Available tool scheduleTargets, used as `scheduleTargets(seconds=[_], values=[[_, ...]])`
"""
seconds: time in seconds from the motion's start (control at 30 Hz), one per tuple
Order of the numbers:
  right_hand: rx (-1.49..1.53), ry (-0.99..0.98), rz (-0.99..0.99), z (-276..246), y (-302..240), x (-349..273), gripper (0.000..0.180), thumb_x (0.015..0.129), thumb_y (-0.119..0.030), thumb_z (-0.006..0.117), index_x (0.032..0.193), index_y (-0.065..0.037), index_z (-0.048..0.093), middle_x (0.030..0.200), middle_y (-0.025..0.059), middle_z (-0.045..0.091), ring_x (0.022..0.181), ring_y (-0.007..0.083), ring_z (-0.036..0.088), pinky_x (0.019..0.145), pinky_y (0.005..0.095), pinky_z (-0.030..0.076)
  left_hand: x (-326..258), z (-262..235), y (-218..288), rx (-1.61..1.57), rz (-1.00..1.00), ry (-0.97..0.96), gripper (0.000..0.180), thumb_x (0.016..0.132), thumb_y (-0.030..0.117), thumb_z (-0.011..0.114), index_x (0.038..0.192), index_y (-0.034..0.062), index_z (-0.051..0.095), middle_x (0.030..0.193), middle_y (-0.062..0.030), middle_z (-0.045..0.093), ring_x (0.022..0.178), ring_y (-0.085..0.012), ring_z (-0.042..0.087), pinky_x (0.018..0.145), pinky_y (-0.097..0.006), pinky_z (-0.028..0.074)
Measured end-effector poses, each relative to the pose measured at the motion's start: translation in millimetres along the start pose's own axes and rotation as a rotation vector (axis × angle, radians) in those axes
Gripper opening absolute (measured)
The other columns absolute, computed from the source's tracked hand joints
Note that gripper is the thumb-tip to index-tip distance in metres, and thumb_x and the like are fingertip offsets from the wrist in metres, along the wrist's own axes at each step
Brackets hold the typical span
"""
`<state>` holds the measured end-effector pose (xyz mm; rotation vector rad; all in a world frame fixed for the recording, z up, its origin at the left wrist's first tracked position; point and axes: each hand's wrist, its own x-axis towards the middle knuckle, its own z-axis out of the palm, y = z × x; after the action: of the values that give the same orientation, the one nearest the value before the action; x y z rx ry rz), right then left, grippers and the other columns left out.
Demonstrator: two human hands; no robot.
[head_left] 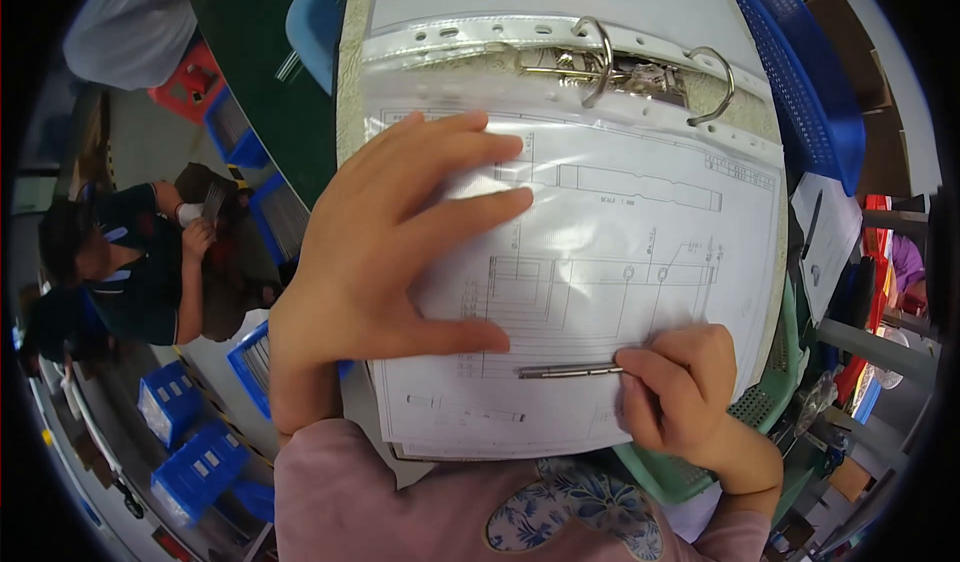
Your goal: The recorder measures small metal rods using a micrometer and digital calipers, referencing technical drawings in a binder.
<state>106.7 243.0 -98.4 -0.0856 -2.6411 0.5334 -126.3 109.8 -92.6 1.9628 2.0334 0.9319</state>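
Desk (240, 52): its dark green top is showing at upper left, beside the binder (353, 92).
Co-worker (140, 262): a person is sitting off to the left, well apart from the binder, and is holding something too small to tell.
Binder: it is lying open beneath both hands.
Drawing (600, 292): it is facing up in a clear sleeve, with glare washing over part of it.
Blue basket (800, 72): it is standing along the binder's upper right side.
Green basket (655, 470): it is showing at the lower right, the binder partly covering it.
Left hand (370, 232): its fingers are spreading wide over the drawing's left half, gripping nothing; whether every fingertip is touching, I cannot tell.
Right hand (685, 392): its fingers are pinching the rod (570, 371) by its right end.
Rings (608, 64): both are arching above the drawing, well apart from the rod.
Rod: it is pointing left from the right fingers over the lower drawing, its long axis running nearly crosswise; the left thumb is lying just above its free tip, partly blocking the way upward.
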Motion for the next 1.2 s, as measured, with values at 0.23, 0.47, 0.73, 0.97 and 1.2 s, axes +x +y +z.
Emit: scheduleTargets(seconds=[0.23, 0.47, 0.73, 0.97, 1.2], values=[[0.023, 0.034, 0.024, 0.9, -2.4, 0.0, 0.029, 0.051, -0.004, 0.060, 0.080, -0.004, 0.063, 0.073, 0.0023, 0.049, 0.058, 0.0162, 0.045, 0.049, 0.0273, 0.032, 2.3, -8.4, 14.4, 0.041, -0.048, -0.064, 0.069, 0.042, 0.040, 0.077, 0.101, 0.0076, 0.061, 0.114, -0.0152, 0.052, 0.113, -0.0350, 0.043, 0.095, -0.049, 0.028], [0.030, 0.023, 0.056, -0.8, -2.0, -1.6, 0.028, 0.051, -0.004, 0.061, 0.079, -0.005, 0.062, 0.074, 0.0020, 0.049, 0.060, 0.0164, 0.046, 0.052, 0.0282, 0.034, -2.1, 0.0, 11.9, 0.018, -0.016, -0.020, 0.057, 0.046, 0.042, 0.078, 0.088, 0.0074, 0.062, 0.108, -0.0191, 0.054, 0.107, -0.0365, 0.048, 0.094, -0.050, 0.028], [0.009, 0.041, 0.071, 0.5, -4.2, 1.0, 0.026, 0.050, -0.004, 0.059, 0.076, -0.006, 0.063, 0.072, 0.0004, 0.048, 0.058, 0.0141, 0.045, 0.049, 0.0260, 0.033, -5.7, 0.6, 13.2, 0.038, 0.011, 0.042, 0.037, 0.051, 0.036, 0.075, 0.070, 0.0106, 0.056, 0.103, -0.0124, 0.057, 0.100, -0.0350, 0.053, 0.086, -0.052, 0.038], [0.011, 0.093, 0.070, 2.9, -3.7, 2.2, 0.023, 0.052, -0.004, 0.061, 0.075, -0.006, 0.062, 0.070, 0.0004, 0.048, 0.056, 0.0137, 0.045, 0.048, 0.0254, 0.033, -5.5, -2.5, 23.5, 0.029, 0.126, -0.076, 0.023, 0.057, 0.023, 0.071, 0.067, 0.0097, 0.055, 0.094, -0.0089, 0.060, 0.093, -0.0297, 0.057, 0.083, -0.049, 0.041], [0.046, 0.143, 0.052, 4.3, 0.0, 2.7, 0.025, 0.050, -0.005, 0.062, 0.076, -0.004, 0.062, 0.068, 0.0015, 0.050, 0.053, 0.0137, 0.044, 0.046, 0.0248, 0.032, -5.5, 10.0, 40.1, 0.034, 0.210, -0.045, 0.014, 0.053, 0.010, 0.067, 0.066, 0.0091, 0.060, 0.079, -0.0076, 0.063, 0.081, -0.0275, 0.061, 0.083, -0.047, 0.042]])
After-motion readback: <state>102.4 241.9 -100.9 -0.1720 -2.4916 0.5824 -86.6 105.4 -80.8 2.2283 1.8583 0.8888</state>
